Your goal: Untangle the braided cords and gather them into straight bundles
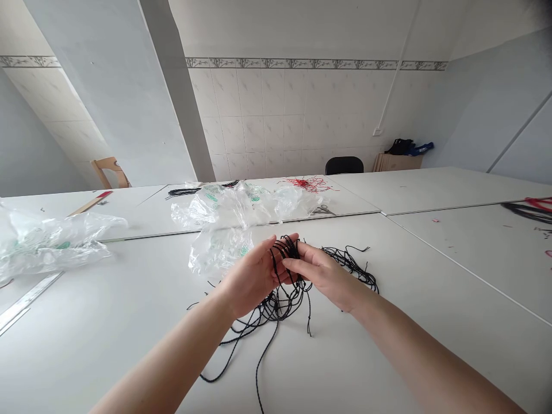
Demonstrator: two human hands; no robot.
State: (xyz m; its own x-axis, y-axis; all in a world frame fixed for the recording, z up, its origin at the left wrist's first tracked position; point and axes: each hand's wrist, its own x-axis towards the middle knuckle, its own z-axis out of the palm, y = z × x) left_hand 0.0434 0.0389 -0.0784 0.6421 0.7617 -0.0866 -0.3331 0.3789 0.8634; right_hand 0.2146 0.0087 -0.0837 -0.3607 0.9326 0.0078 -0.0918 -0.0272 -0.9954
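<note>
A looped bundle of black cords [288, 247] is held up between my two hands over the white table [366, 368]. My left hand [254, 276] cradles the bundle from the left, its fingers curled behind the loops. From the right, my right hand [321, 270] pinches the same loops between thumb and fingers. Loose ends and more loops hang below and rest on the tabletop, one long strand running toward the near edge. Just behind my right hand lies a second pile of black cords [356, 267].
Crumpled clear plastic bags [233, 207] lie beyond my hands, with another plastic bag [56, 238] at the left. Scissors [323, 210] and red cords [308, 184] are farther back. Black cords [528, 211] lie at the far right. A black chair [344, 165] stands behind the tables.
</note>
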